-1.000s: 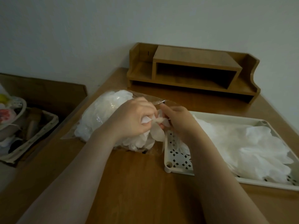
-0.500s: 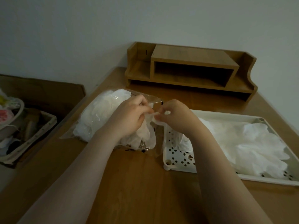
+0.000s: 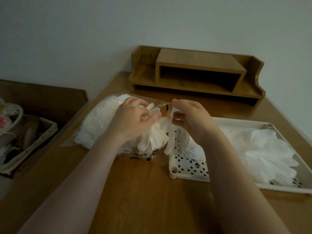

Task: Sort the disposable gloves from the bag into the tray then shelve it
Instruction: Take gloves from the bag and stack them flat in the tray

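A clear plastic bag point(image 3: 94, 129) stuffed with thin white disposable gloves lies on the wooden table, left of centre. My left hand point(image 3: 133, 120) grips a bunch of gloves point(image 3: 157, 137) at the bag's open mouth. My right hand point(image 3: 190, 119) pinches the cuff of one translucent glove point(image 3: 173, 139), which hangs down over the left end of the cream perforated tray point(image 3: 185, 171). A loose pile of white gloves point(image 3: 263, 149) lies inside the tray on the right. The wooden desk shelf point(image 3: 197, 76) stands at the back against the wall.
A cardboard box point(image 3: 43, 98) and a fabric-lined basket point(image 3: 33, 141) holding odds and ends sit below the table's left edge. Bare wooden tabletop point(image 3: 152, 191) stretches between my forearms toward the near edge. The tray's right end runs out of view.
My hands have drawn slightly apart and lifted. The right hand has pulled one glove away from the bunch, so it now dangles over the tray's left end.
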`<state>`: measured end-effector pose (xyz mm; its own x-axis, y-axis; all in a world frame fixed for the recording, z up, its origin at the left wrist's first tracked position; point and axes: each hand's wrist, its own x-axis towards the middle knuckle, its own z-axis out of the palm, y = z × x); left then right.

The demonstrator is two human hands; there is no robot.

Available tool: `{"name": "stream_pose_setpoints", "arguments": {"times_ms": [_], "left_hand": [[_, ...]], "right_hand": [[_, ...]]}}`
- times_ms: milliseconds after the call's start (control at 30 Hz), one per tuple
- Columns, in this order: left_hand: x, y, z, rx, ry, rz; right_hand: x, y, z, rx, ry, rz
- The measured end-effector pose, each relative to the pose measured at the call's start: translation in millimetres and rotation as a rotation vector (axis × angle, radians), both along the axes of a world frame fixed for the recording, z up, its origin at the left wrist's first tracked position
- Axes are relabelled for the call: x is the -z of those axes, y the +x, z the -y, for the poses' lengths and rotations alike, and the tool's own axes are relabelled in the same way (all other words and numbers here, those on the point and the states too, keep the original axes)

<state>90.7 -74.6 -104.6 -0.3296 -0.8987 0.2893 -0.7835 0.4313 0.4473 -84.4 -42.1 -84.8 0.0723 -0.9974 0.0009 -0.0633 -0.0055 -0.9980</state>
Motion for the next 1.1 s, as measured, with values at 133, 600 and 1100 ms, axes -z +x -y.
{"name": "stream_pose_setpoints", "arguments": {"times_ms": [133,600,1100], "left_hand": [[6.0,-3.2,0.9,0.029,-0.058,0.092],[15.5,-5.7,-2.8,0.212,-0.061,0.200],[10.3,-1.5,-0.5,0.084,-0.518,-0.097]], "right_hand": [[13.2,4.0,4.9,0.039,0.025,-0.246],[19.7,4.1,15.1,-0.076,0.001,-0.948],[4.6,-8.5,6.7,0.246,0.000,-0.081]]}}
